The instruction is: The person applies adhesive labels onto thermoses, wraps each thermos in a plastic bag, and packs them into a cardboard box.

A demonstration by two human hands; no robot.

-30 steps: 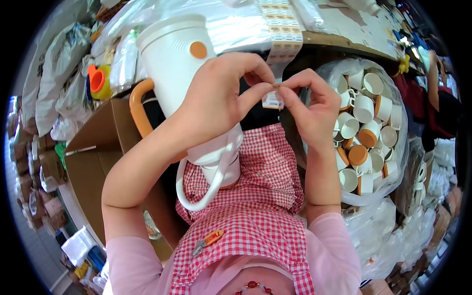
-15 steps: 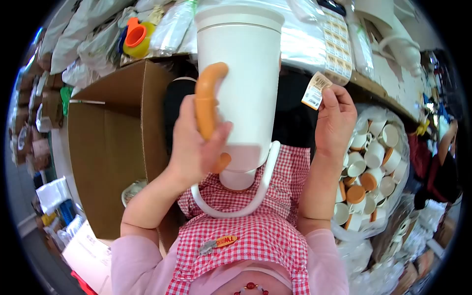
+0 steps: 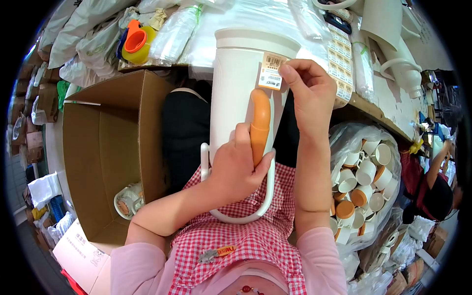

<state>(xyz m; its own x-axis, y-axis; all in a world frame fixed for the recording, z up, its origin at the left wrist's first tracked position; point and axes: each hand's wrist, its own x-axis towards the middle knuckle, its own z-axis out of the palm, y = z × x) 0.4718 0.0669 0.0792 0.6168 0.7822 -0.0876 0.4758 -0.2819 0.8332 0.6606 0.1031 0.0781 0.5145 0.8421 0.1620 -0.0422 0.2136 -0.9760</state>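
A large white thermos jug (image 3: 231, 98) with an orange side handle (image 3: 260, 129) stands between my knees, its wide rim away from me. My left hand (image 3: 236, 164) is wrapped round that handle. Below it, a white carrying loop (image 3: 241, 216) hangs in front of my checked apron. Between thumb and fingers, my right hand (image 3: 312, 91) pinches the right edge of a barcode label (image 3: 270, 71). The label lies against the jug's wall just above the handle; whether it is stuck down all over I cannot tell.
On the left stands an open cardboard box (image 3: 105, 162) with a wrapped item inside. A clear bag of white and orange cups (image 3: 364, 182) is at right. Label sheets (image 3: 339, 54), plastic sleeves and white jug parts (image 3: 383, 24) lie on the bench. Another person (image 3: 432, 187) is far right.
My right hand has brought the label leftward onto the jug's wall. The jug has shifted slightly right and turned, bringing its orange handle from the left side towards the middle.
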